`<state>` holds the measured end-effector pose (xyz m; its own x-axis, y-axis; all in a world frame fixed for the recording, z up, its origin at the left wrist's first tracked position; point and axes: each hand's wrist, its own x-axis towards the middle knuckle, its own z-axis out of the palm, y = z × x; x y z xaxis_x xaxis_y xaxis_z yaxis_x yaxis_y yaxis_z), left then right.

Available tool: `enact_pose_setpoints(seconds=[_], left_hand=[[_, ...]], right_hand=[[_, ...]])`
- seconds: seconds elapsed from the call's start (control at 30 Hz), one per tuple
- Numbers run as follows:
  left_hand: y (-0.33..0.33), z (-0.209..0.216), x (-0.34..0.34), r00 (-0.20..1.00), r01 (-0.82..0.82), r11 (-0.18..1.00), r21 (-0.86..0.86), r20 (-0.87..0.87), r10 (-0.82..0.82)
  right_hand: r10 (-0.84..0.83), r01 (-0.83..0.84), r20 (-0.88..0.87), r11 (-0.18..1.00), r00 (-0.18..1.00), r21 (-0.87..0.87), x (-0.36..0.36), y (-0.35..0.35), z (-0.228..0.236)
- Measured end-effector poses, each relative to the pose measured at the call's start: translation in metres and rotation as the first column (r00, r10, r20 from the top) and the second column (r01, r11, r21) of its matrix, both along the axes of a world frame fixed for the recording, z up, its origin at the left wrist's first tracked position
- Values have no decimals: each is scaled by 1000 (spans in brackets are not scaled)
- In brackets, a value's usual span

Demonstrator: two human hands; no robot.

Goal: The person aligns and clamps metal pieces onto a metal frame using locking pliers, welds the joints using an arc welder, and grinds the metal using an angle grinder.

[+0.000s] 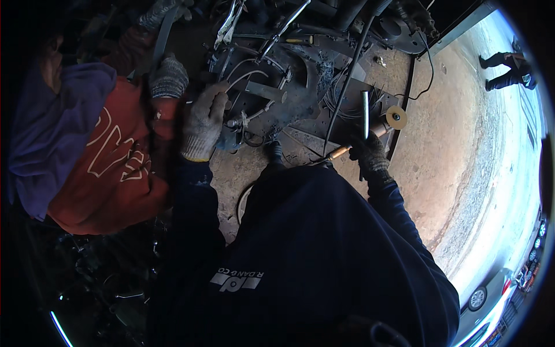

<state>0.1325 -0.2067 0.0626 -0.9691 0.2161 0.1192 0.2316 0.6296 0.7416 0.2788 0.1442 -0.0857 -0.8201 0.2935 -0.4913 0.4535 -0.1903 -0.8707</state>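
Holds a disc grinder (pixel 380 128) in the gloved right hand (pixel 371 156), with the grip clamped around it, well to the right of a short metal tube (pixel 265 91). Shows a tan disc (pixel 397 117) at the far end and a silver bar (pixel 365 113) standing above the hand. Has the gloved left hand (pixel 204 122) next to a curved metal rod (pixel 255 72); cannot tell the state of that grip. Farther left, has a co-worker's gloved hand (pixel 169 78).

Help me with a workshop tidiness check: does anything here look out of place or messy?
Yes: thin wires lie in a loose tangle on the dark metal surface, beyond the right hand holding the disc tool. They look untidy, though perhaps just ordinary workshop clutter.
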Motion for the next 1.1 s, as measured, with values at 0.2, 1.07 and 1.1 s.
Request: enact_pose_setpoints(seconds=[0.2, 1.07, 1.1], left_hand=[[-1, -9, -6, 997, -25, 999, 20, 68, 23], [17, 90, 29, 998, -16, 995, -95, 61, 22], [8, 84, 38, 998, -24, 995, -97, 60, 30]], right_hand=[[43, -46, 62, 998, 997, 49, 4, 5, -12], [20, -21, 145, 1000, 989, 4, 27, 7, -34], [17, -14, 142, 1000, 990, -18, 28, 8, -33]])
